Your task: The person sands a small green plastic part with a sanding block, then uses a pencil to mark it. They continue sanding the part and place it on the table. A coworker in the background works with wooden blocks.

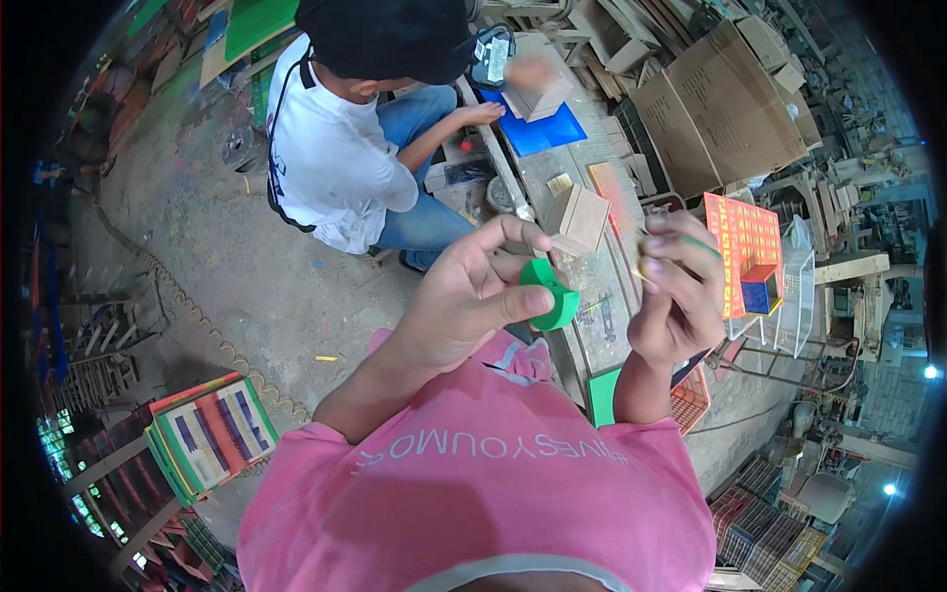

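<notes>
My left hand [456,296] grips a small bright green block [562,304] with a curved notch, its thumb pressed on the near face. The forefinger of that hand is raised and bent above the block. To the right, my right hand [681,291] is lifted over the workbench with its fingers curled together. A thin yellowish bit shows at its fingertips, too small and blurred to name. The two hands are apart. Beyond them, a plain wooden box-like block [582,219] sits on the workbench [592,276].
Across the bench a seated person [345,158] in a white shirt handles another wooden block [541,99] over a blue sheet [543,133]. Large cardboard boxes [725,109] and an orange patterned panel [742,247] stand at right. Stacked coloured frames [212,434] lie at lower left.
</notes>
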A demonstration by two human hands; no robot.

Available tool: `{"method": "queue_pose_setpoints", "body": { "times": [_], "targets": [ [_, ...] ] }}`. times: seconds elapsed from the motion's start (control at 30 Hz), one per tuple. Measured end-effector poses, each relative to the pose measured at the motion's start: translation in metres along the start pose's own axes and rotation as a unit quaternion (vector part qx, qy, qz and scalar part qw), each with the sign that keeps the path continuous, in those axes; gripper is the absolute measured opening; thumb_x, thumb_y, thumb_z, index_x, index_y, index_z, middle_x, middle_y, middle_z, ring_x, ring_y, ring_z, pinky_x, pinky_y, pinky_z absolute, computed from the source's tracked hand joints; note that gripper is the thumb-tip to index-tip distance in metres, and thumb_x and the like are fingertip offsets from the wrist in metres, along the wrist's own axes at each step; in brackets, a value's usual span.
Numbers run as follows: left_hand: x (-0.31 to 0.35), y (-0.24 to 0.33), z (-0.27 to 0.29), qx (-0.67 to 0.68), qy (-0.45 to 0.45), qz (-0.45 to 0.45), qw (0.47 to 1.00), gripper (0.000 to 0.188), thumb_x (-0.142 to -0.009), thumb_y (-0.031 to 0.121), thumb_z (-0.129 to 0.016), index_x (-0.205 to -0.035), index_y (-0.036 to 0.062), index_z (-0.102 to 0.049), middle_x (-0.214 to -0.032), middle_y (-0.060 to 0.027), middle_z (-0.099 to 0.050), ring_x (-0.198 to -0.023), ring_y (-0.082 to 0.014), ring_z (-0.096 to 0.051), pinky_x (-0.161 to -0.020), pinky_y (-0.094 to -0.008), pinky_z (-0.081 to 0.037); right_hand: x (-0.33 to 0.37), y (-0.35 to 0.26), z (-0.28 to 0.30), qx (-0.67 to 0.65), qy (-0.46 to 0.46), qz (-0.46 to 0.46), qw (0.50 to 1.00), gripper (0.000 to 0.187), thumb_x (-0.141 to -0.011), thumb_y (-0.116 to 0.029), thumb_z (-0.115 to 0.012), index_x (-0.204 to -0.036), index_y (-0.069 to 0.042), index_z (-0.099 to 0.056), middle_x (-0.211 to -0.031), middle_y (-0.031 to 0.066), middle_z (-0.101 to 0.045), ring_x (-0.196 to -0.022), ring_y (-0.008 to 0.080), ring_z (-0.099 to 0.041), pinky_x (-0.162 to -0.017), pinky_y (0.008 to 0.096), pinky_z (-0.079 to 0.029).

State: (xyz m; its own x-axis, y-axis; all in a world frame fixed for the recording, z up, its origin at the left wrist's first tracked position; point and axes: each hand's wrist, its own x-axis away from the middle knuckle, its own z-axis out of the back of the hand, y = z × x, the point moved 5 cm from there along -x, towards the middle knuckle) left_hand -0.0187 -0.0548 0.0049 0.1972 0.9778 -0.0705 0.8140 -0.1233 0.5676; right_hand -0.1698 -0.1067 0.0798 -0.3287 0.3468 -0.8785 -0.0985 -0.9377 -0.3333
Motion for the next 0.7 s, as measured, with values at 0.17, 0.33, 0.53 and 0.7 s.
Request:
{"method": "queue_pose_setpoints", "body": {
  "times": [0.17, 0.33, 0.53, 0.7],
  "targets": [
    [0.008, 0.005, -0.004, -0.179, 0.053, -0.104, 0.977, 0.037, -0.079, -0.006, -0.067, -0.111, 0.0006, -0.048, -0.101, -0.0096, -0.061, -0.094, -0.0132, -0.061, -0.08, -0.0253, -0.051, 0.022, 0.008, 0.0, -0.162, 0.073, -0.129, 0.976, 0.007, -0.084, 0.0, -0.058, -0.088, 0.004, -0.061, -0.091, 0.0185, -0.06, -0.087, 0.0326, -0.061, -0.075, 0.0397, -0.052],
    [0.009, 0.014, -0.009, -0.358, 0.058, -0.191, 0.912, 0.031, -0.077, -0.006, -0.066, -0.107, -0.0014, -0.06, -0.105, -0.0113, -0.061, -0.091, -0.0137, -0.061, -0.078, -0.0234, -0.05, 0.045, 0.017, -0.013, -0.295, 0.052, -0.327, 0.896, 0.035, -0.098, -0.012, -0.042, -0.13, 0.002, -0.048, -0.11, 0.0297, -0.058, -0.068, 0.0241, -0.064, -0.055, 0.0331, -0.053],
    [0.007, 0.016, -0.013, -0.414, 0.018, -0.23, 0.881, 0.037, -0.077, -0.005, -0.067, -0.113, -0.0012, -0.06, -0.106, -0.0113, -0.06, -0.09, -0.013, -0.06, -0.077, -0.0225, -0.048, 0.072, 0.021, -0.012, -0.482, 0.066, -0.451, 0.748, 0.039, -0.097, -0.02, -0.046, -0.125, 0.008, -0.049, -0.093, 0.0203, -0.058, -0.067, 0.0204, -0.057, -0.052, 0.0275, -0.046],
    [0.006, 0.004, -0.012, -0.237, -0.002, -0.13, 0.963, 0.053, -0.076, -0.003, -0.07, -0.125, -0.0017, -0.049, -0.111, -0.0058, -0.055, -0.092, -0.0103, -0.057, -0.077, -0.0214, -0.047, 0.058, 0.002, -0.01, -0.528, 0.07, -0.399, 0.746, 0.05, -0.096, -0.029, -0.046, -0.129, 0.008, -0.044, -0.092, 0.0147, -0.051, -0.072, 0.0157, -0.048, -0.044, 0.0238, -0.044]
  ]
}}
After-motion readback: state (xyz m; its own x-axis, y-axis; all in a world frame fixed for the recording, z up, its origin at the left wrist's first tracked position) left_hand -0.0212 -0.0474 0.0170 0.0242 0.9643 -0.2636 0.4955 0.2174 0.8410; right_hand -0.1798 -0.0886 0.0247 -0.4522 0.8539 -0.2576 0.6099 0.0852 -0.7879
